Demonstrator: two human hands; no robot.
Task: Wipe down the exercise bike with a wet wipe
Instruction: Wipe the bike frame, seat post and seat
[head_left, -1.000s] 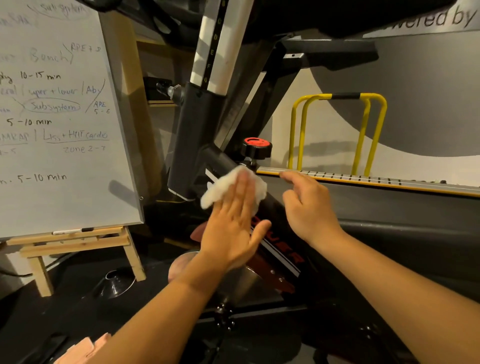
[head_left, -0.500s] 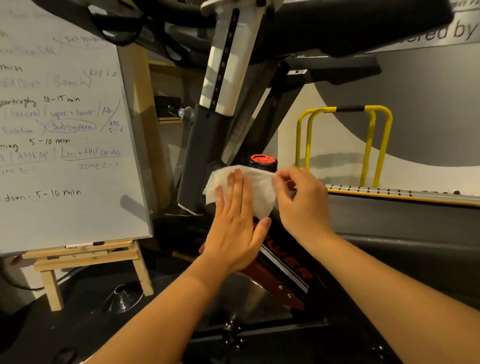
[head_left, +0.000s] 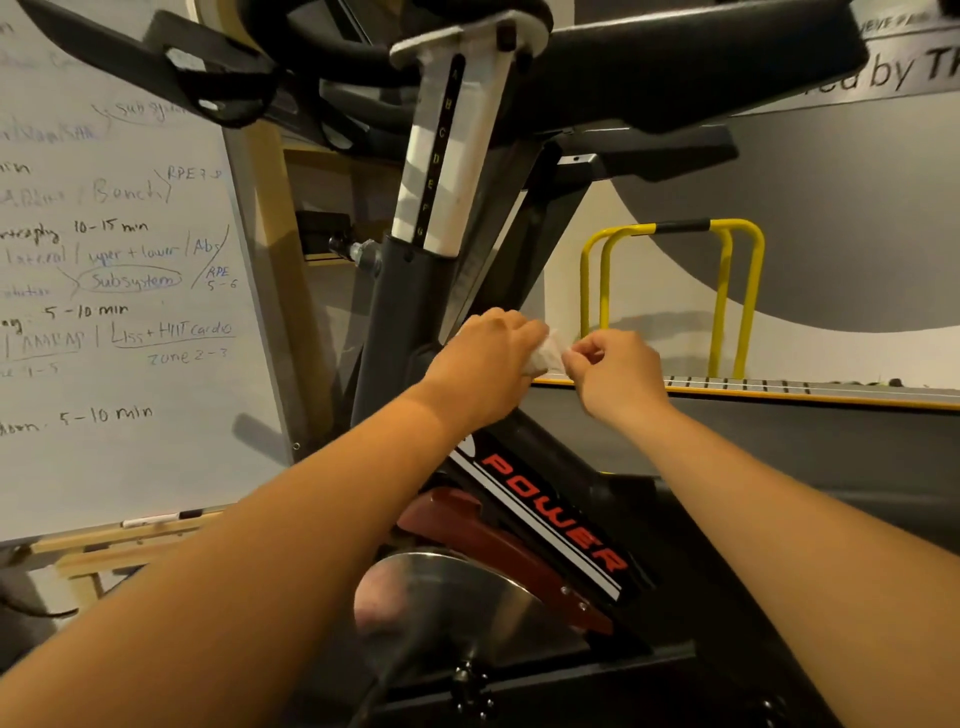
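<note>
left hand grips wet wipe; right hand, at its 3 o'clock, pinches the free edge (both above exercise bike frame).

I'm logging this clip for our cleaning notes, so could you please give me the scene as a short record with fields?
left hand: grips the bunched wet wipe
right hand: pinches the wipe's right edge
location: over the exercise bike frame, above its POWER lettering
flywheel: below the arms
surroundings: whiteboard left, yellow rack right
</note>
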